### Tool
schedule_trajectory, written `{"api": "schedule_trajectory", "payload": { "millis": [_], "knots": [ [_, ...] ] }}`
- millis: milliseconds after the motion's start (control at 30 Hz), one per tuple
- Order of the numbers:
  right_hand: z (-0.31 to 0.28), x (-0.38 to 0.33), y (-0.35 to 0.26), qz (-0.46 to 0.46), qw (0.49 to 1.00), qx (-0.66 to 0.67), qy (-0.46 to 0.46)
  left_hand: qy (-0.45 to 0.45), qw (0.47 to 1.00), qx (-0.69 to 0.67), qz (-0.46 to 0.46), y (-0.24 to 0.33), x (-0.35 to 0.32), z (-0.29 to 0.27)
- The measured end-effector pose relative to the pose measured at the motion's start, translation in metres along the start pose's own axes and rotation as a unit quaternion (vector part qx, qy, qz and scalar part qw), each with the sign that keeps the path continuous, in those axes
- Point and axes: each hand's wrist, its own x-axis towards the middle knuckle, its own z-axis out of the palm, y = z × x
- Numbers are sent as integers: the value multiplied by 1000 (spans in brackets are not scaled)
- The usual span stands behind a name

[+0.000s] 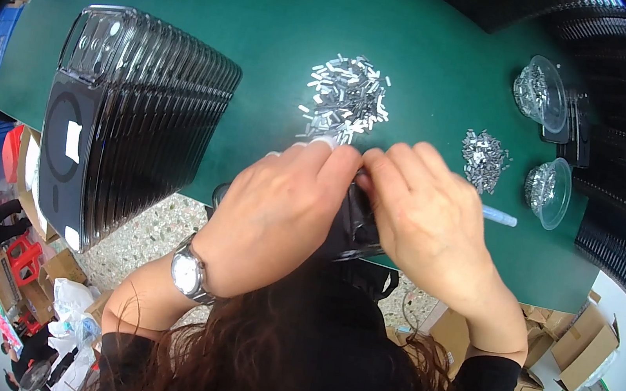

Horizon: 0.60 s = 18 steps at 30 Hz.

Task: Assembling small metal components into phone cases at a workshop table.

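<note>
Both hands are closed on one dark phone case (pixel 360 229), held just off the near edge of the green table (pixel 272 24); left hand (pixel 280 207) wraps over the case from its side, watch on the wrist, fingers curled tight; right hand (pixel 425 214) clamps the other side, thumb and fingertips pressing at the top edge, right where the two hands meet; whether a small metal piece sits under those fingertips, I cannot tell. Just beyond the case on the table lies the big heap of small silver clips (pixel 345 101); to the right of the case, a smaller heap (pixel 484 159) and two clear bowls (pixel 547 191) holding more of them; to the left of the case, a tall stack of dark cases (pixel 141 121) lies on its side. Risk, as I judge it: the case hangs over the floor, not the table, so a slipped thumb could drop it or flick a clip off the edge; a knuckle pushed forward could scatter the heap.
</note>
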Motion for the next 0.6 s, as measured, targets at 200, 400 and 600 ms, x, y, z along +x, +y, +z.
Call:
{"api": "schedule_trajectory", "payload": {
  "millis": [200, 400, 600],
  "knots": [
    [-5, -8, -11, 1, 998, 41, -45, -30, 998, -41, -23, 0, -14, -6],
    [-16, -1, 18, 24, 985, 168, -13, 16, 997, -65, -28, 0, -26, -12],
    [27, 24, 74, 174, 978, 114, -3, 22, 986, -130, -98, -2, -32, -20]
  ]
}}
